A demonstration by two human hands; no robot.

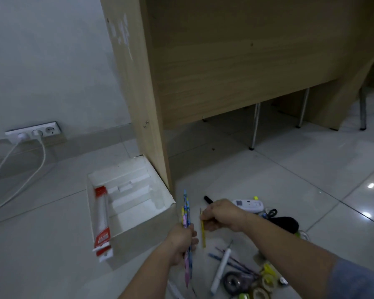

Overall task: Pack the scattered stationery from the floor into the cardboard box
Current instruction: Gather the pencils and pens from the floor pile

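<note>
Pencils [187, 212] gripped in left hand [181, 242], right hand [222, 214] pinching yellow pencil [203, 234], desk panel [138, 83] beside box [143, 233]

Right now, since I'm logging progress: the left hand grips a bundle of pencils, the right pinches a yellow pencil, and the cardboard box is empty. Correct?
Not empty: the head view shows a red-and-white pack lying along the left side of the cardboard box. The rest holds: the left hand grips the bundle of pencils, the right hand pinches the yellow pencil.

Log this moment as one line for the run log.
left hand: grips pencil bunch | right hand: pinches yellow pencil | cardboard box: holds red-white pack | white pen, tape rolls on floor
</note>
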